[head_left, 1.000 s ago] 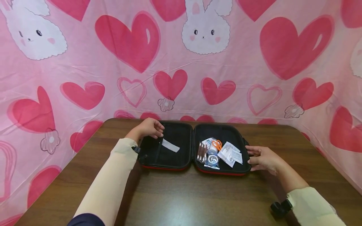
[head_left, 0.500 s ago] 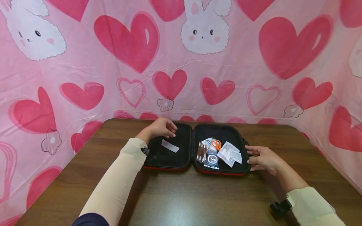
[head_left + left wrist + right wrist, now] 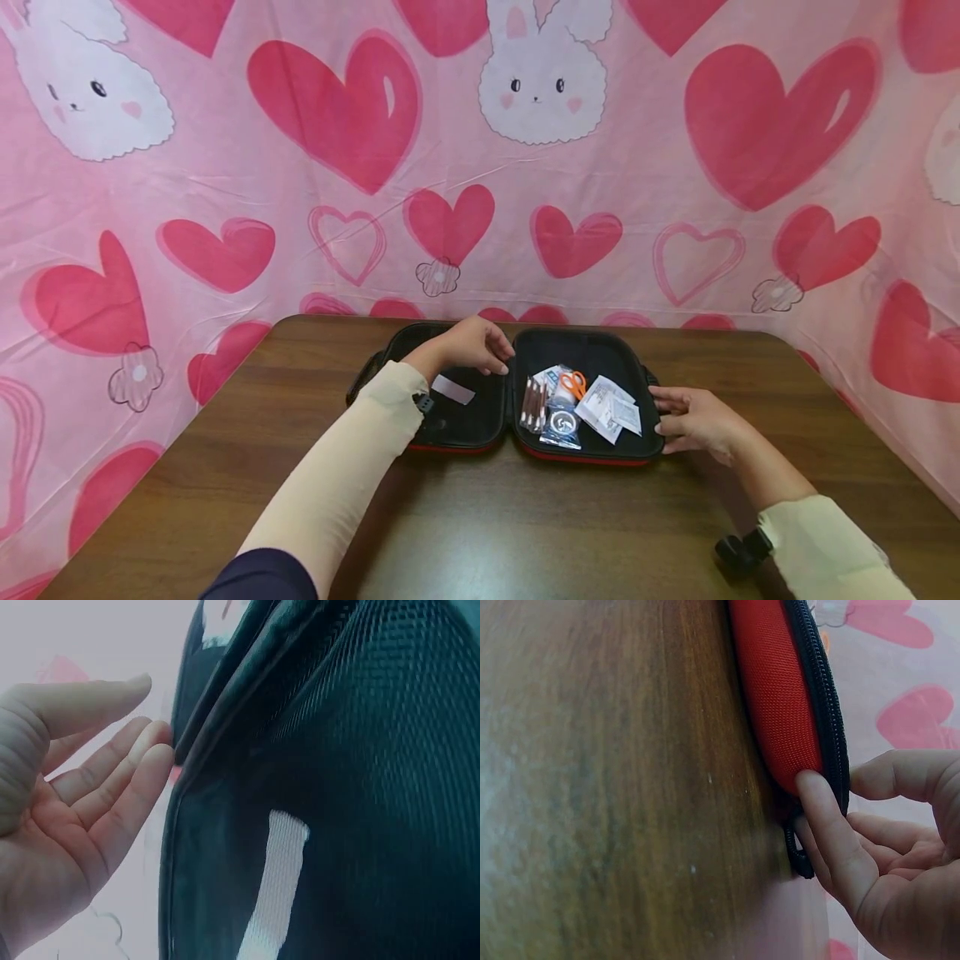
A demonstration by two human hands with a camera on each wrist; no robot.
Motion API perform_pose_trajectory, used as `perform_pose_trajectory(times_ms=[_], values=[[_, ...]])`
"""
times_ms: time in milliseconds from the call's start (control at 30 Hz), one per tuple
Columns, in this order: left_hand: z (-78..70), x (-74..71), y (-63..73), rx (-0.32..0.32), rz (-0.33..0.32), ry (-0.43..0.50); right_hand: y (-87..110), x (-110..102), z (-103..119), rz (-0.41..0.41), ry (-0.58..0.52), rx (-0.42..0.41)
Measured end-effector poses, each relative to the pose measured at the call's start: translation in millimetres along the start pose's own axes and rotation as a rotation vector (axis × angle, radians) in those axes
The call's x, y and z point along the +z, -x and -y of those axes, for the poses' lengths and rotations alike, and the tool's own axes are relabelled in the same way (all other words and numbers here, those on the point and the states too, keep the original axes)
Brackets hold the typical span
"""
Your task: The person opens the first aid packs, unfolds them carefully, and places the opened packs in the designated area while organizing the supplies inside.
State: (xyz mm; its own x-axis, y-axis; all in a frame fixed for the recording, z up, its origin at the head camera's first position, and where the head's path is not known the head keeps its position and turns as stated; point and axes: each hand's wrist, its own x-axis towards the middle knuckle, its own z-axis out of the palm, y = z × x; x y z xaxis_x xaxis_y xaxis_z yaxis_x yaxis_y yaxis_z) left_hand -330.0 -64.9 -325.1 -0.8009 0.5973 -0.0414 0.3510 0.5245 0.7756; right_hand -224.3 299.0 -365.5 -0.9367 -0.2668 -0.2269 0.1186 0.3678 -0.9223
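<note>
On the brown wood-grain desk [image 3: 570, 525], one red-and-black zippered fabric case [image 3: 592, 346] lying open, inner faces up: two halves side by side, long axis left to right, hinge running front to back. Left half: one short, ribbed white strip [image 3: 453, 390], slanting from far left to near right. Left hand [image 3: 467, 343] above that half, near the hinge; grip loosely parted, nothing held. Right half: one clear packet of white-ended brown sticks [image 3: 534, 406], sticks lying front to back, number unclear; one round roll in a clear-and-blue wrapper [image 3: 562, 424]; one pair of orange-handled scissors [image 3: 576, 386]; two overlapping flat white packets [image 3: 598, 407]. Far right, right hand [image 3: 693, 421]: grip closed, fingers pinching the case's right rim.
</note>
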Motion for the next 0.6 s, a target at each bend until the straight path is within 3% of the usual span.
perform_pose_trajectory(times_ms=[200, 400, 600], values=[[-9.1, 12.9, -15.0, 0.017, 0.07, -0.037, 0.8, 2, 1, -0.013, 0.0, 0.008], [-20.2, 22.1, -24.7, 0.049, 0.11, -0.232, 0.5, 1, 1, -0.012, 0.004, 0.008], [-24.2, 35.7, -31.6, 0.014, 0.159, -0.313, 0.0, 0, 0, -0.015, 0.004, 0.014]])
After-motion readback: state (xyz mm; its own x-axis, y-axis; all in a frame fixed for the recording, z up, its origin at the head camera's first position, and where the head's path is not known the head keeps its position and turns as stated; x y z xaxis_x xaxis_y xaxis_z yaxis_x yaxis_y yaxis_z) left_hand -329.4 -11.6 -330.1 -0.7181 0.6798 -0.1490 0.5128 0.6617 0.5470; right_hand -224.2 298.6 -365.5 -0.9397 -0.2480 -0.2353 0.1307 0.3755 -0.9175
